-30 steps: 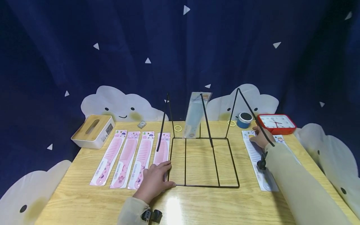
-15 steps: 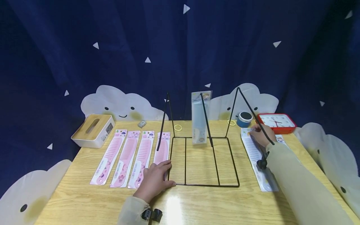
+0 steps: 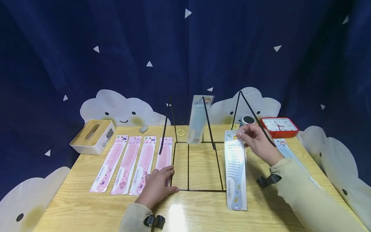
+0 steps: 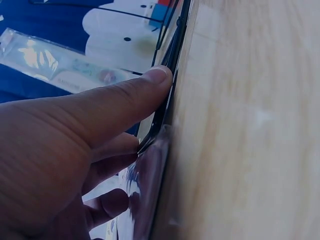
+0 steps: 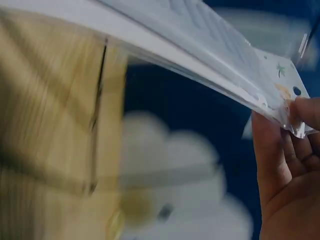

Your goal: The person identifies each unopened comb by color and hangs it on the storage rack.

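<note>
My right hand (image 3: 258,143) pinches the top end of a pale blue comb in a clear-front card package (image 3: 235,174). The package hangs lengthwise beside the right side of the black wire display rack (image 3: 188,167). In the right wrist view, thumb and fingers grip the packaged comb (image 5: 300,117) near its hang hole. My left hand (image 3: 156,187) holds the rack's front left corner, thumb on the front wire and fingers at the left side wire. Another packaged blue comb (image 3: 197,120) hangs tilted from the middle prong.
Several packaged pink combs (image 3: 134,164) lie side by side on the left. One packaged blue comb (image 3: 295,161) lies at right, partly behind my arm. Behind stand a tissue box (image 3: 97,133), a blue round container (image 3: 247,120) and a red clock (image 3: 279,126). Long prongs jut toward me.
My right hand has picked the packaged blue comb off the table at right and carried it left toward the rack. The hanging comb has swung. My left hand has stayed on the rack.
</note>
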Demonstrator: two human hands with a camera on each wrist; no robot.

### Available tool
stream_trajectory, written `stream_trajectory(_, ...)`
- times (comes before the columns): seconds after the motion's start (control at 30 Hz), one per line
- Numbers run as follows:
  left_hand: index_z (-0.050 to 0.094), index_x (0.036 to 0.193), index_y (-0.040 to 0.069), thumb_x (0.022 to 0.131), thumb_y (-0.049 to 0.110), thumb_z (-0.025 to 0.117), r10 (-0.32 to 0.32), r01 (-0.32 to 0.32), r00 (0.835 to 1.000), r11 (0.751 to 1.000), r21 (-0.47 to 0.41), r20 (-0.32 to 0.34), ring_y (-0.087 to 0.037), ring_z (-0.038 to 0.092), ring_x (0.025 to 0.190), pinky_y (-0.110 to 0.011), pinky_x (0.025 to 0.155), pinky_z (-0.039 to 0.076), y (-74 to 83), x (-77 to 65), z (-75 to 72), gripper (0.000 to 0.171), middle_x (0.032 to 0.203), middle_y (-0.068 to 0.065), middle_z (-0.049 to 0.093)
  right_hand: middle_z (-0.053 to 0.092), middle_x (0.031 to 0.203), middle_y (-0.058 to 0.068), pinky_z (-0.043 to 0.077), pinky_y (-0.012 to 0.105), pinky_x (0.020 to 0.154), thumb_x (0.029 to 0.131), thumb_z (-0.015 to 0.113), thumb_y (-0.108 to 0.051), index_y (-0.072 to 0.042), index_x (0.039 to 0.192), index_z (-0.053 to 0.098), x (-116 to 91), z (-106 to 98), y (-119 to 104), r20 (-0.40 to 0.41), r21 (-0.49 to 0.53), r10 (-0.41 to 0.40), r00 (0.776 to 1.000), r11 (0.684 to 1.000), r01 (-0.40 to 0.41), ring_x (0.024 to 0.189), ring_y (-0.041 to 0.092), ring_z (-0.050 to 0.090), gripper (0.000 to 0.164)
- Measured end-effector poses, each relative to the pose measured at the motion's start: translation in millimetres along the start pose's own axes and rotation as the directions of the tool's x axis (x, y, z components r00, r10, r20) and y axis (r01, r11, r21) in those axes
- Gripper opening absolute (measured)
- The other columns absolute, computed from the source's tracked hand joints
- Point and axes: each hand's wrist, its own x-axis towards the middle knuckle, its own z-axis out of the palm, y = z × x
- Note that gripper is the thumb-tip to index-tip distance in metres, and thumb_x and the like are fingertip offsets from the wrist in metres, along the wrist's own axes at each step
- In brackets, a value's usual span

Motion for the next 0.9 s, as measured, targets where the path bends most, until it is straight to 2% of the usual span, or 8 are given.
stream_trajectory(0.1, 0.065, 0.134, 0.010, 0.071, 0.043, 0.088, -0.003, 0.003, 1.000, 1.000, -0.007, -0.004, -0.025, 0.055, 0.103, -0.042, 0.076, 0.035, -0.9, -0.5, -0.2, 0.075, 0.146, 0.003, 0.055, 0.066, 0.090, 0.010, 0.054, 0.027, 0.057, 0.096, 0.063, 0.001, 0.002, 0.101, 0.066, -20.4, 15.7, -38.7, 0.034, 0.067, -0.193, 0.981, 0.979, 0.191, 0.067, 0.011, 0.061, 0.005)
stream_trajectory(0.17, 0.065, 0.133, 0.010, 0.070, 0.044, 0.088, -0.007, 0.006, 1.000, 1.000, -0.007, -0.003, -0.022, 0.054, 0.100, -0.041, 0.075, 0.034, -1.4, -1.0, -0.4, 0.075, 0.146, 0.003, 0.055, 0.066, 0.090, 0.007, 0.052, 0.025, 0.054, 0.093, 0.065, 0.005, -0.003, 0.098, 0.068, -33.5, 24.1, -61.4, 0.033, 0.094, -0.301, 0.953, 0.950, 0.296, 0.066, 0.012, 0.059, 0.009)
stream_trajectory(0.27, 0.065, 0.133, 0.010, 0.070, 0.044, 0.088, -0.007, 0.007, 1.000, 1.000, -0.009, -0.001, -0.020, 0.053, 0.096, -0.040, 0.073, 0.034, -1.9, -1.3, -0.3, 0.075, 0.146, 0.003, 0.056, 0.065, 0.093, 0.009, 0.047, 0.024, 0.052, 0.089, 0.066, 0.012, -0.002, 0.097, 0.069, -48.6, 32.9, -86.9, 0.024, 0.174, -0.450, 0.893, 0.881, 0.440, 0.071, 0.013, 0.057, 0.017)
stream_trajectory(0.33, 0.065, 0.134, 0.010, 0.070, 0.044, 0.088, -0.010, 0.010, 1.000, 1.000, -0.009, 0.004, -0.021, 0.053, 0.099, -0.040, 0.074, 0.034, -2.0, -1.4, -0.2, 0.075, 0.146, 0.003, 0.055, 0.064, 0.093, 0.010, 0.045, 0.023, 0.051, 0.087, 0.066, 0.016, -0.002, 0.098, 0.068, -55.4, 36.1, -99.0, 0.008, 0.225, -0.514, 0.858, 0.837, 0.499, 0.075, 0.013, 0.056, 0.021)
stream_trajectory(0.43, 0.065, 0.134, 0.010, 0.071, 0.044, 0.088, -0.010, 0.010, 1.000, 1.000, -0.013, 0.003, -0.025, 0.055, 0.104, -0.042, 0.076, 0.035, -2.3, -0.9, 0.0, 0.075, 0.146, 0.003, 0.055, 0.064, 0.094, 0.010, 0.043, 0.024, 0.051, 0.083, 0.064, 0.023, -0.001, 0.099, 0.068, -59.8, 38.9, -111.5, -0.026, 0.281, -0.566, 0.824, 0.787, 0.550, 0.079, 0.014, 0.055, 0.029)
stream_trajectory(0.57, 0.065, 0.134, 0.010, 0.070, 0.043, 0.088, -0.008, 0.008, 1.000, 1.000, -0.012, 0.003, -0.026, 0.055, 0.105, -0.043, 0.076, 0.035, -2.3, -0.9, -0.3, 0.075, 0.146, 0.002, 0.055, 0.064, 0.094, 0.011, 0.042, 0.024, 0.049, 0.083, 0.063, 0.023, 0.000, 0.100, 0.067, -59.1, 40.9, -120.0, -0.046, 0.302, -0.570, 0.820, 0.775, 0.555, 0.075, 0.014, 0.054, 0.028)
stream_trajectory(0.7, 0.064, 0.134, 0.010, 0.071, 0.044, 0.088, -0.005, 0.005, 1.000, 1.000, -0.006, 0.014, -0.024, 0.054, 0.100, -0.041, 0.074, 0.035, -1.7, -1.2, -0.3, 0.076, 0.146, 0.002, 0.055, 0.063, 0.093, 0.011, 0.043, 0.025, 0.049, 0.087, 0.063, 0.019, 0.002, 0.098, 0.066, -57.0, 41.7, -121.4, -0.048, 0.298, -0.554, 0.831, 0.786, 0.541, 0.074, 0.014, 0.054, 0.021)
stream_trajectory(0.9, 0.064, 0.135, 0.011, 0.071, 0.045, 0.087, -0.008, 0.008, 1.000, 1.000, -0.008, 0.019, -0.024, 0.054, 0.103, -0.041, 0.075, 0.035, -0.3, -0.5, -0.5, 0.076, 0.147, 0.003, 0.054, 0.063, 0.094, 0.012, 0.046, 0.025, 0.052, 0.094, 0.067, 0.001, 0.001, 0.097, 0.066, -55.9, 41.0, -121.4, -0.033, 0.242, -0.485, 0.874, 0.844, 0.478, 0.075, 0.012, 0.055, 0.003)
